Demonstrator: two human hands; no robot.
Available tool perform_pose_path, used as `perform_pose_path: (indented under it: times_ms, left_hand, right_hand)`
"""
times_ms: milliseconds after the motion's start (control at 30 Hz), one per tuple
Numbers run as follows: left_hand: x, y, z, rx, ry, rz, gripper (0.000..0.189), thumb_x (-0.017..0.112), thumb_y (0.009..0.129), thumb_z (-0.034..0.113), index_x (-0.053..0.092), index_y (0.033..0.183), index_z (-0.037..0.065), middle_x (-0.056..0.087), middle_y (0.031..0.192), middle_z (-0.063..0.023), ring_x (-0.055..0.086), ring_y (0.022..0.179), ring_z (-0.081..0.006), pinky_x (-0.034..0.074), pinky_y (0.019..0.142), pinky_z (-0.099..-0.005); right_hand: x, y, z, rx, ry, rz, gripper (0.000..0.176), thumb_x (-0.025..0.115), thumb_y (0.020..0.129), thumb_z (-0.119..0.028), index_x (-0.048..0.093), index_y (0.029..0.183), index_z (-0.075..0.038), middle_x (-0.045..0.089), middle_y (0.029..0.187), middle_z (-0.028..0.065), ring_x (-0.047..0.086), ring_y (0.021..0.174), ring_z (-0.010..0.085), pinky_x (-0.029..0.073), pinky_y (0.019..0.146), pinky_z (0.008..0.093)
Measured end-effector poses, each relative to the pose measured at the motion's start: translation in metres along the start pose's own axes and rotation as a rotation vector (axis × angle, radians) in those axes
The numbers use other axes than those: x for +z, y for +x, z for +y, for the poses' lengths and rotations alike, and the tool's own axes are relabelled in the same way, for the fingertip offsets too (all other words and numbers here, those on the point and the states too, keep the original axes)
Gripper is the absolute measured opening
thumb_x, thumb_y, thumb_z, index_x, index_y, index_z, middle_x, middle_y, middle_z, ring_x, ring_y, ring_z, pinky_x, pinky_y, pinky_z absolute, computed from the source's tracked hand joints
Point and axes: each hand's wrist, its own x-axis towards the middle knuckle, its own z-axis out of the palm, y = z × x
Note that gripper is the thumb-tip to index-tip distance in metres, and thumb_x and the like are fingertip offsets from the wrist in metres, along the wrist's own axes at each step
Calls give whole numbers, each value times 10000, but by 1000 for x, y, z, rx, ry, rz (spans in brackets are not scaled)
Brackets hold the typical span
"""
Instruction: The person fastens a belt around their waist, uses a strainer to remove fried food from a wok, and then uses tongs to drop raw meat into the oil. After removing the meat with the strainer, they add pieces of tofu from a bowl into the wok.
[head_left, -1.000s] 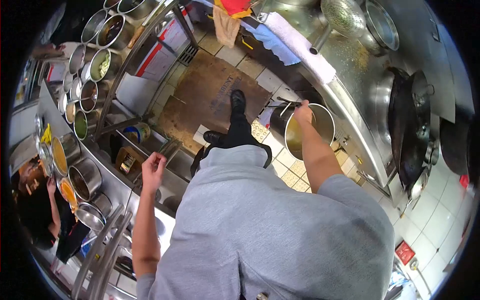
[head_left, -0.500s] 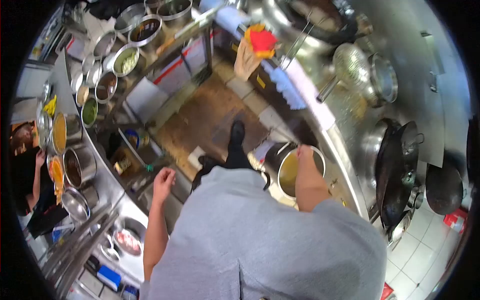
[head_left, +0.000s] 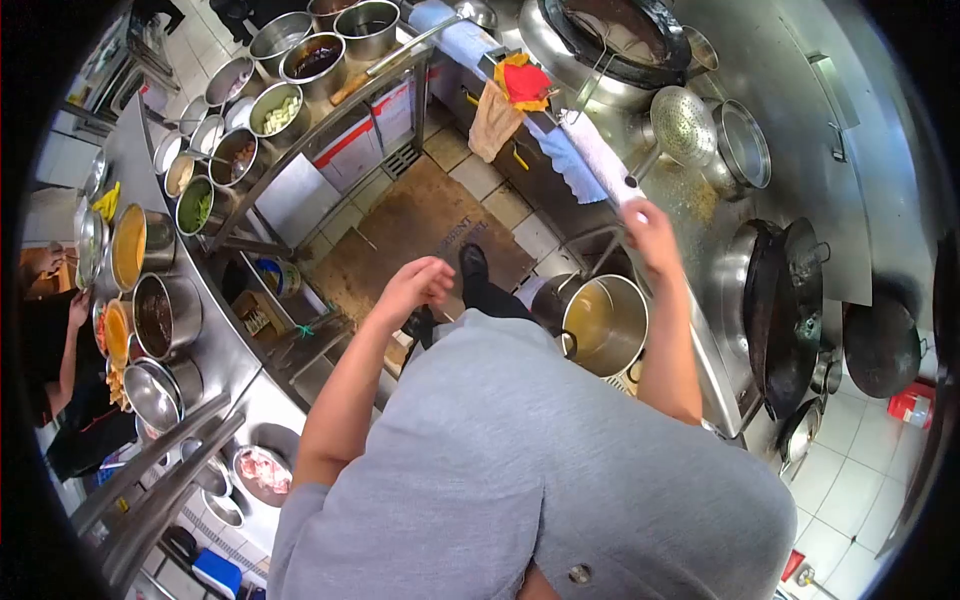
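Observation:
My right hand [head_left: 652,236] is at the edge of the stove counter, with its fingers loosely curled and no object visible in them. Just beyond its fingertips is the handle end of a perforated strainer ladle [head_left: 684,126], and I see a small gap between them. A folded white towel [head_left: 588,150] lies along the counter edge beside the hand. Below my right forearm stands a deep metal pot [head_left: 606,318] of yellowish liquid. My left hand [head_left: 415,290] hangs in the air over the floor, empty, its fingers bent but apart.
Metal pots of sauces and cut food, including a pot of orange sauce [head_left: 128,248], line the left counter. Woks [head_left: 790,310] stand on the right. A red and yellow cloth [head_left: 524,82] lies on the stove edge. Another person's arm [head_left: 72,345] shows at far left.
My right hand has left the deep pot and moved up to the counter edge near the strainer ladle's handle. My left hand has moved forward and right, its fingers loosening.

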Motion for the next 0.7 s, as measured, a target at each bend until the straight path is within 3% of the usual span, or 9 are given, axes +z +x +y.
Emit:
perform_pose_path:
  times_ms: [133, 200, 267, 333, 433, 500, 533, 600, 700]
  left_hand:
    - [37, 0, 30, -348, -315, -222, 616, 400, 857, 596, 529, 1039, 22, 636, 902, -89, 598, 695, -153, 500, 670, -287]
    - [45, -9, 33, -281, -665, -327, 741, 393, 800, 681, 498, 1082, 4, 633, 976, -134, 628, 792, -217, 505, 766, -354]
    - [58, -33, 46, -4, -1016, -117, 665, 463, 817, 597, 484, 1100, -4, 606, 1016, -171, 595, 934, -247, 447, 896, -427]
    - [41, -49, 45, 198, -1330, 228, 487, 529, 833, 457, 511, 1031, 13, 602, 922, -132, 583, 885, -238, 454, 855, -442]
    - [4, -55, 32, 754, -1288, 177, 257, 574, 824, 245, 520, 962, 36, 535, 778, -54, 550, 759, -200, 468, 746, -401]
    - [16, -63, 40, 837, -1210, 427, 159, 559, 837, 189, 512, 922, 64, 528, 750, -39, 547, 747, -187, 470, 716, -368]
    - [26, -66, 51, 841, -1143, 589, 133, 552, 847, 180, 509, 917, 76, 549, 773, -45, 554, 762, -182, 471, 715, -353]
    - [51, -65, 64, 892, -1031, 774, 122, 538, 867, 188, 509, 920, 83, 581, 833, -59, 567, 796, -169, 469, 733, -332]
    - [59, -55, 54, 943, -872, 873, 179, 549, 879, 245, 516, 954, 86, 589, 945, -50, 555, 878, -136, 455, 783, -308]
  right_hand:
    - [116, -12, -57, -689, -270, -238, 106, 569, 742, -88, 496, 687, -33, 500, 745, 88, 522, 728, 241, 427, 641, 316]
    - [145, -46, -85, -727, -47, -603, 92, 555, 748, -24, 471, 713, -36, 495, 889, 74, 498, 773, 190, 414, 692, 286]
    - [153, -63, -99, -841, -92, -958, 122, 570, 727, -16, 452, 698, -35, 477, 980, 107, 495, 888, 219, 401, 761, 298]
    - [153, -66, -93, -874, 18, -1103, 165, 600, 716, -46, 453, 654, -6, 455, 1054, 124, 499, 844, 211, 422, 698, 310]
    - [145, -39, -117, -860, -118, -1140, 121, 581, 753, -57, 512, 696, 25, 480, 1141, 146, 524, 897, 215, 429, 753, 309]
    - [140, -4, -122, -697, -159, -1111, 157, 574, 781, -102, 532, 716, 34, 563, 1026, 153, 543, 921, 211, 425, 809, 327]
    - [146, 11, -130, -796, -241, -1117, 164, 575, 798, -125, 569, 826, 36, 577, 999, 144, 556, 940, 221, 422, 832, 331]
    - [171, -17, -165, -1050, -436, -1087, 300, 574, 818, -140, 539, 1069, 19, 574, 1078, 161, 558, 998, 267, 411, 857, 331]
    - [218, -19, -143, -965, -456, -1346, 515, 570, 839, -160, 373, 1292, -12, 511, 1209, 199, 529, 1068, 324, 397, 881, 347]
